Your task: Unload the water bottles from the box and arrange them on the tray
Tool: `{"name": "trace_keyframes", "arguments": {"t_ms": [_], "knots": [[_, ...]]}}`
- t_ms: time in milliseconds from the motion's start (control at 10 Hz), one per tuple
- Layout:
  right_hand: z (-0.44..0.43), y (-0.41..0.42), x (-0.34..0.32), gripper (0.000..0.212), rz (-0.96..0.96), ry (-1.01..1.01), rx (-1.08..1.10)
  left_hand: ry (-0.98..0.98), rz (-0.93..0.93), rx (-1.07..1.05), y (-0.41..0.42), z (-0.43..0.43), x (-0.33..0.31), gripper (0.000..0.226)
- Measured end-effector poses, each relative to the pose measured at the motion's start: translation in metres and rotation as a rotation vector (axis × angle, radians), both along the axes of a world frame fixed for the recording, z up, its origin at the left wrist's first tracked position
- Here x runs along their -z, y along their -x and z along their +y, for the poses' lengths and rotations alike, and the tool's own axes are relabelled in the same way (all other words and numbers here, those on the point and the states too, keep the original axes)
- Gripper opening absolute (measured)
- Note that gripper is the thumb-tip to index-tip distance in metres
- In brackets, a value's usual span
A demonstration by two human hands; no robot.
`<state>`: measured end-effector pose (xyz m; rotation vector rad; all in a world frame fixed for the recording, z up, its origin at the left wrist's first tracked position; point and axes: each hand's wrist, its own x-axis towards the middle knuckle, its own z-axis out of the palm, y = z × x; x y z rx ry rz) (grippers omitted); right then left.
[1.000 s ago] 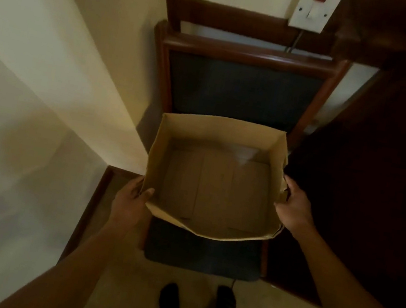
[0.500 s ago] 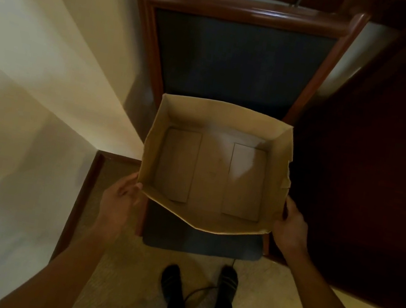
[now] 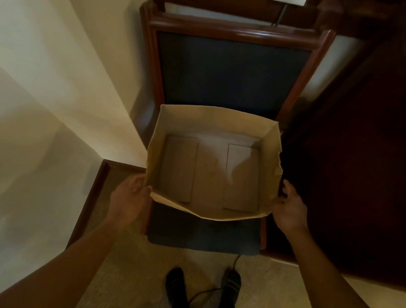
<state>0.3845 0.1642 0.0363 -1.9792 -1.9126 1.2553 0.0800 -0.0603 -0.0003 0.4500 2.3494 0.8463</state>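
One box (image 3: 210, 174), two hands

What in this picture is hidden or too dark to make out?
- Head view: no bottles or tray in frame; the cardboard box looks empty.
- Left hand fingers: hidden behind the box wall.
- Right hand: whether it grips the box is unclear.
- Dark furniture on the right: too dim to identify.

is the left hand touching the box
Touching: the head view shows the left hand against the near left corner of the box.
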Motion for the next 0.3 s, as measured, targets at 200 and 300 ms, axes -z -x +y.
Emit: {"name": "trace_keyframes", "arguments": {"t_ms": [200, 300], "knots": [[-0.017, -0.016, -0.044, 0.052, -0.018, -0.081, -0.086, -0.087, 0.092, 0.11, -0.015, 0.005, -0.076, 0.037], [-0.026, -0.021, -0.08, 0.046, 0.067, -0.14, -0.109, -0.142, 0.074, 0.115, -0.022, 0.01, -0.119, 0.031]]}}
